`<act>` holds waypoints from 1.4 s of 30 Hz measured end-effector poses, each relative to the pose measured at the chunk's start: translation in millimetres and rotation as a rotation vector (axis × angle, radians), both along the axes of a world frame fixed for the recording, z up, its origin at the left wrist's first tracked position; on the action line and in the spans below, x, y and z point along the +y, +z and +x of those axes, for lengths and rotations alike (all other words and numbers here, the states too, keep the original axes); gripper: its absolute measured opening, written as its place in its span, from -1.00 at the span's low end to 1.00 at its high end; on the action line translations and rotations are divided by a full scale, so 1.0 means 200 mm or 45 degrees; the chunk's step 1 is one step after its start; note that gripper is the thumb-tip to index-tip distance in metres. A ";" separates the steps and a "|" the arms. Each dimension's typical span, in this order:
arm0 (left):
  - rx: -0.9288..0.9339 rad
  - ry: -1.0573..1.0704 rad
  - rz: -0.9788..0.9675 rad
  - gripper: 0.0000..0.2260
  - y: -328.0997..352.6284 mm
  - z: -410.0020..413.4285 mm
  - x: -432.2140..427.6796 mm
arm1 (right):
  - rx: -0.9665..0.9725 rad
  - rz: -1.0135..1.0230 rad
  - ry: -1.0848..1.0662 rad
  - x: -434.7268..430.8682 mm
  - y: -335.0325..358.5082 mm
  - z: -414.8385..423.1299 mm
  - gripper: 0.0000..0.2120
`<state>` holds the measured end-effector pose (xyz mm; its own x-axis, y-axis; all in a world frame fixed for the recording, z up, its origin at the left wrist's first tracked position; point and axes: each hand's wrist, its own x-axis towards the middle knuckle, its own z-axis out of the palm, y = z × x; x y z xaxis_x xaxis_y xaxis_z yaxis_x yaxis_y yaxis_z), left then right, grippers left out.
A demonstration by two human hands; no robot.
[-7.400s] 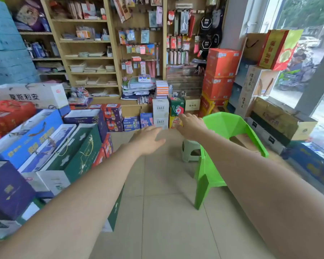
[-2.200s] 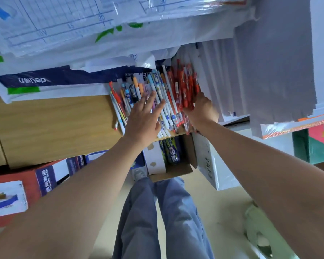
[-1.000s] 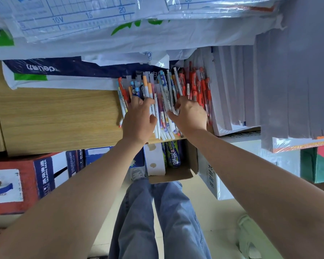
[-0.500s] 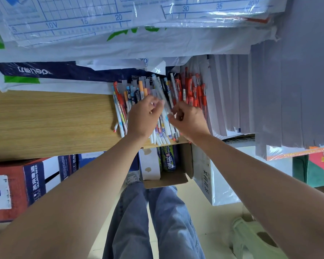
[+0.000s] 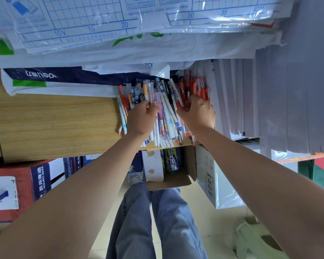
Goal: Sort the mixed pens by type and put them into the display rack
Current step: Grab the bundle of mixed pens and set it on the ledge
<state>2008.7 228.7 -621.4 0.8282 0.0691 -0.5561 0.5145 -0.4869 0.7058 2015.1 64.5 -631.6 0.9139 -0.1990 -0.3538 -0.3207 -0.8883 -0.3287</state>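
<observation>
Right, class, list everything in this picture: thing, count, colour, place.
Patterned pens: many, mostly white, middle of pile.
Red pens: many, red, right of pile.
Shelf: one, light wood, under the pens.
Gridded sheets: several, white-blue, top.
Paper stacks: several, grey, right.
Carton: one, red and blue, lower left.
Cardboard box: one, brown, below shelf.
Stool: one, pale green, lower right.
Legs: two, blue jeans, bottom.
Left hand: one, grips patterned pens.
Right hand: one, grips red pens.

Left hand point(image 5: 141, 119), right hand point(image 5: 196, 114), gripping mixed pens point(image 5: 166, 116)
</observation>
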 end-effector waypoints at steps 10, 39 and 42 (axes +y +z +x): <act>0.136 0.259 -0.478 -0.78 0.09 0.03 -0.05 | 0.101 0.701 0.238 0.13 0.09 -0.03 -0.87; 0.215 0.386 -0.420 -0.83 0.02 0.00 0.15 | 0.195 -0.132 0.175 0.18 0.04 0.13 -0.78; 0.216 0.427 -0.443 -0.82 0.03 -0.01 0.18 | 0.102 0.058 0.068 0.15 0.06 0.11 -0.81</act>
